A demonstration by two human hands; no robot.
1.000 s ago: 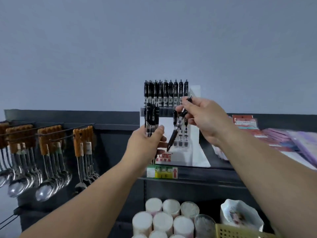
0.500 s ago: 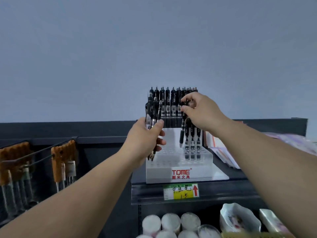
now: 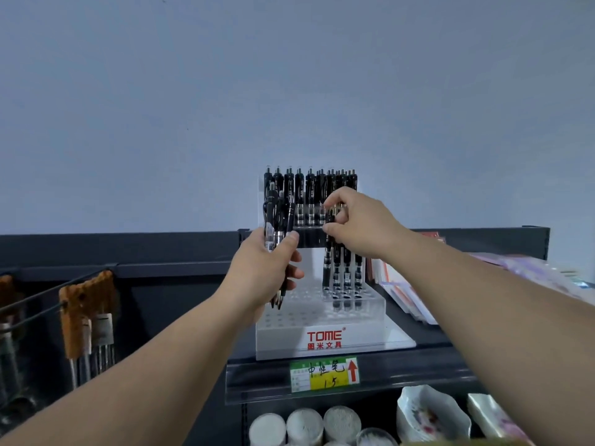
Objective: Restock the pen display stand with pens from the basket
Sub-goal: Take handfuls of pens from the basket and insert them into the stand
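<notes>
- Two bunches of wooden-handled utensils (image 3: 87, 300) hang far left; blurred, the outer one cut off.
- Left hand (image 3: 262, 278) is curled round a pen bundle (image 3: 278, 226), tips down, just left of the display stand (image 3: 322, 339); three or four pens, overlap blocks the count.
- Stand sits on the shelf (image 3: 402, 371); upper row (image 3: 299, 191) has roughly ten black pens, right end crowded.
- Right hand (image 3: 363, 223) pinches the top of one pen (image 3: 327, 268), leftmost of four upright in the lower tier.
- Stationery packets (image 3: 402, 294) at right, partly hidden by the forearm.
</notes>
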